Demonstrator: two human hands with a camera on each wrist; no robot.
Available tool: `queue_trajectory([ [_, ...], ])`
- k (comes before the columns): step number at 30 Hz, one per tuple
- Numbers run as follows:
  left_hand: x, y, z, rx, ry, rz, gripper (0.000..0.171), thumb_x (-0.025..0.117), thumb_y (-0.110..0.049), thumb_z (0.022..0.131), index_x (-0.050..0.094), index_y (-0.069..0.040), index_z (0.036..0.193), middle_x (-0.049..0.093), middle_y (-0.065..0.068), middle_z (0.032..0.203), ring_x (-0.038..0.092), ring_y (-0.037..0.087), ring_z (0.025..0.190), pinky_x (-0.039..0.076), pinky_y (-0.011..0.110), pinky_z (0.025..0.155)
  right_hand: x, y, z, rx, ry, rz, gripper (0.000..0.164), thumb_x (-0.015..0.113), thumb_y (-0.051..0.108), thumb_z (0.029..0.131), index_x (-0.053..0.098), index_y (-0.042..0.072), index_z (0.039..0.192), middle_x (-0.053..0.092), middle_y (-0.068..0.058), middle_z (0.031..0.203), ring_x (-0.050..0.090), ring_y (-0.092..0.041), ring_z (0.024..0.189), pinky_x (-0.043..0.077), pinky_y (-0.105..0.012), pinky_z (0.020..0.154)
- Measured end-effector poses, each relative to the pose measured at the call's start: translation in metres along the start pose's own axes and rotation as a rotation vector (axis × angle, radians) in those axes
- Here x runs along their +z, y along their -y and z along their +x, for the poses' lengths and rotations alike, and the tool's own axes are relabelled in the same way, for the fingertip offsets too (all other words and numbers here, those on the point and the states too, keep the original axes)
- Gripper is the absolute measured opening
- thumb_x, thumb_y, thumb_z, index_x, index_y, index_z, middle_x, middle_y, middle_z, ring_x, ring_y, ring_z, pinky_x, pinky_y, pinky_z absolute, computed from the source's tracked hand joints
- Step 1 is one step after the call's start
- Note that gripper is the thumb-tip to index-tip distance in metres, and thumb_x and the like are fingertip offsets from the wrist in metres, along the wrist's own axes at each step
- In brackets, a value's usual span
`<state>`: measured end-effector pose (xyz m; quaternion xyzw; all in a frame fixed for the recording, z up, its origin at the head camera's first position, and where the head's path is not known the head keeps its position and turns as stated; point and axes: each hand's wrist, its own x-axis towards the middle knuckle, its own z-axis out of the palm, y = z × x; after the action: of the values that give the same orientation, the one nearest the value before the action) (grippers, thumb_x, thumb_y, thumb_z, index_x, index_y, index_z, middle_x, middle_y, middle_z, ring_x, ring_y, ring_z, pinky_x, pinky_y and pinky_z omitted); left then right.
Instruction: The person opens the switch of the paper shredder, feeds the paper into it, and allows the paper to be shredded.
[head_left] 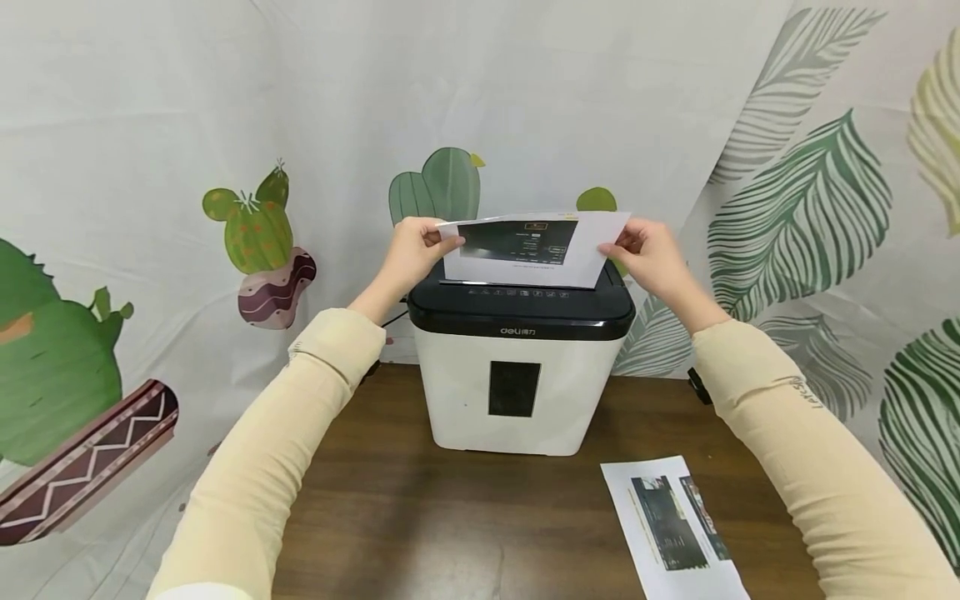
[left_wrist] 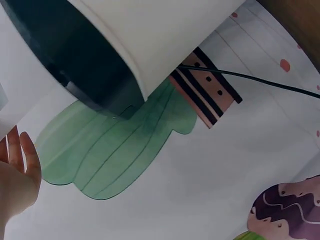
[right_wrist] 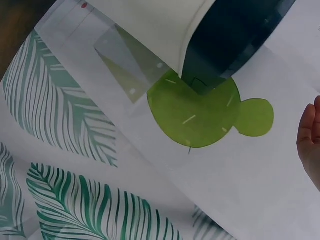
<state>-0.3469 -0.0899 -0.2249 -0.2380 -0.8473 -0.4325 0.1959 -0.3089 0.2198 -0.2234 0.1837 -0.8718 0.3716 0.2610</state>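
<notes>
A white paper shredder (head_left: 457, 392) with a black top (head_left: 525, 312) stands on the brown table. Above its slot, a printed sheet of paper (head_left: 487, 273) stands nearly upright, its lower edge at the black top. My left hand (head_left: 411, 254) pinches the sheet's left edge between thumb and fingers. At the opposite edge, my right hand (head_left: 651, 257) pinches it the same way. The left wrist view catches part of the left hand (left_wrist: 20, 175) at its border, beside the shredder. Only a bit of the right hand (right_wrist: 311, 142) enters the right wrist view.
Another printed sheet (head_left: 630, 492) lies on the table (head_left: 420, 517) at the front right. Behind the shredder hangs a white cloth (head_left: 570, 100) printed with cacti and leaves. A dark cord (left_wrist: 260, 79) runs beside the shredder.
</notes>
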Motion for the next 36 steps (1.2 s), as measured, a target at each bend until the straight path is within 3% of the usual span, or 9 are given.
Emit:
queue_trajectory([
  [6, 0.003, 0.005, 0.002, -0.019, 0.002, -0.007, 0.019, 0.066, -0.017, 0.078, 0.069, -0.002, 0.089, 0.067, 0.016, 0.088, 0.062, 0.018, 0.072, 0.045, 0.022, 0.062, 0.005, -0.005, 0.001, 0.011, 0.006, -0.011, 0.017, 0.062, 0.008, 0.08, 0.062, -0.005, 0.092, 0.061, -0.021, 0.08, 0.055, -0.004, 0.059, 0.039, -0.011, 0.055],
  [13, 0.004, 0.01, -0.001, -0.02, 0.001, 0.002, 0.018, 0.065, -0.019, 0.079, 0.068, -0.002, 0.084, 0.065, 0.017, 0.071, 0.042, 0.009, 0.053, 0.029, 0.022, 0.05, 0.009, -0.009, 0.0, 0.0, 0.023, -0.02, 0.017, 0.062, 0.007, 0.08, 0.061, -0.005, 0.092, 0.061, -0.021, 0.083, 0.051, 0.001, 0.059, 0.039, -0.01, 0.055],
  [17, 0.007, 0.012, -0.003, -0.016, 0.014, 0.005, 0.019, 0.064, -0.019, 0.08, 0.068, -0.001, 0.085, 0.065, 0.018, 0.072, 0.043, 0.007, 0.053, 0.031, 0.02, 0.05, 0.011, -0.01, -0.001, 0.001, 0.03, -0.016, 0.017, 0.062, 0.007, 0.08, 0.062, -0.004, 0.093, 0.062, -0.02, 0.083, 0.053, -0.006, 0.059, 0.038, -0.012, 0.054],
  [24, 0.012, 0.018, -0.007, -0.02, 0.033, 0.0, 0.019, 0.064, -0.018, 0.081, 0.067, -0.004, 0.093, 0.063, 0.014, 0.066, 0.037, 0.006, 0.049, 0.03, 0.021, 0.047, 0.016, -0.015, -0.005, 0.003, 0.06, -0.032, 0.017, 0.061, 0.008, 0.081, 0.061, -0.005, 0.093, 0.062, -0.021, 0.082, 0.047, 0.005, 0.058, 0.037, -0.013, 0.054],
  [31, 0.017, 0.02, -0.008, 0.017, 0.006, -0.018, 0.017, 0.067, -0.018, 0.078, 0.068, -0.008, 0.091, 0.064, 0.01, 0.072, 0.04, 0.007, 0.048, 0.034, 0.021, 0.046, 0.022, -0.019, -0.006, 0.005, 0.085, -0.066, 0.017, 0.061, 0.009, 0.082, 0.061, -0.004, 0.092, 0.062, -0.02, 0.08, 0.048, -0.001, 0.06, 0.038, -0.014, 0.057],
  [36, 0.018, 0.019, -0.009, 0.011, -0.014, 0.017, 0.017, 0.067, -0.018, 0.078, 0.067, -0.006, 0.09, 0.066, 0.01, 0.08, 0.048, 0.009, 0.059, 0.039, 0.021, 0.053, 0.024, -0.018, -0.007, 0.0, 0.08, -0.079, 0.016, 0.061, 0.009, 0.081, 0.06, -0.005, 0.09, 0.062, -0.02, 0.079, 0.049, -0.003, 0.062, 0.039, -0.016, 0.059],
])
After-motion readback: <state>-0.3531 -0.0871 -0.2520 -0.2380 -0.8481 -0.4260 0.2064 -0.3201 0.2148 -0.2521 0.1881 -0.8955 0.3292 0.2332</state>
